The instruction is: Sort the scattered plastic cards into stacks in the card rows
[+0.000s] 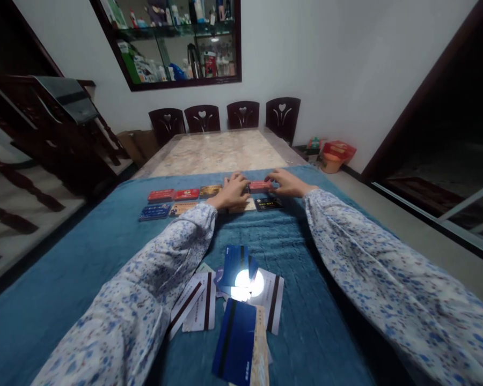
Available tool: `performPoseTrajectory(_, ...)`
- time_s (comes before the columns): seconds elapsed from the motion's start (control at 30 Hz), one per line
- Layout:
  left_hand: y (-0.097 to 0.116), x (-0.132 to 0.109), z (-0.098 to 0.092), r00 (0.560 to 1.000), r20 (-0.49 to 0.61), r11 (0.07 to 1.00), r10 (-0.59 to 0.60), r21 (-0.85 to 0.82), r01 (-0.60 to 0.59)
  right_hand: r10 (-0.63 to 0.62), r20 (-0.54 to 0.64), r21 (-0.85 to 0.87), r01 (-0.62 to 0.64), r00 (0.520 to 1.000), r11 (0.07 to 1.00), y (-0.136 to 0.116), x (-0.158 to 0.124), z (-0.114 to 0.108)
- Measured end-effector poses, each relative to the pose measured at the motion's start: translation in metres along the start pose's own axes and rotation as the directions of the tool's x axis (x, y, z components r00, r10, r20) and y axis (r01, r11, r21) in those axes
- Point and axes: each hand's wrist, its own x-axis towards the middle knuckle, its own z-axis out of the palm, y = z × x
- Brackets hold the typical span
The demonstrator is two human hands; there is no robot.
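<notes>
Two rows of stacked cards lie on the blue cloth ahead of me. My left hand (234, 191) reaches over the middle stacks, fingers curled, fingertips at the left end of a red card stack (260, 186). At that stack's right end, the thumb and fingers of my right hand (288, 183) grip its edge. Just in front lies a black card stack (269, 204); a pale card stack (247, 205) is partly covered by my left hand. Further left are other red (186, 194), gold (210, 191), orange (182, 208) and blue card stacks (155, 212).
Loose cards lie in a pile between my forearms, including a blue card (236, 340) and a white card (274, 300), under a bright glare. The cloth (104, 257) covers the near table; beyond it shows the patterned tabletop (225, 150). Several dark chairs (243, 114) stand behind.
</notes>
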Motion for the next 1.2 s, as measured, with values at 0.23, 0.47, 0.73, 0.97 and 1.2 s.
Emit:
performPoseTrajectory(0.23,0.007,-0.040,-0.007,1.000,-0.004,1.000,0.013,-0.026,-0.013,-0.097,-0.025,0.020,0.097,0.995,0.995,-0.030,-0.022,0.004)
performPoseTrajectory(0.47,0.006,-0.082,-0.013,1.000,-0.022,0.999,0.014,-0.049,-0.015,-0.166,-0.017,0.082,0.167,0.986,0.982,-0.060,-0.038,0.011)
performPoseTrajectory(0.73,0.017,-0.124,-0.021,0.999,-0.038,0.999,-0.004,-0.052,0.002,-0.240,-0.015,0.079,0.240,0.971,0.968,-0.092,-0.053,0.010)
performPoseTrajectory(0.97,0.033,-0.154,-0.021,0.999,-0.043,0.999,-0.015,-0.037,0.013,-0.305,-0.010,0.110,0.304,0.952,0.946,-0.113,-0.069,0.012)
performPoseTrajectory(1.2,0.052,-0.179,-0.025,0.999,-0.038,1.000,0.006,-0.030,-0.007,-0.331,-0.001,0.139,0.328,0.944,0.934,-0.138,-0.089,0.010)
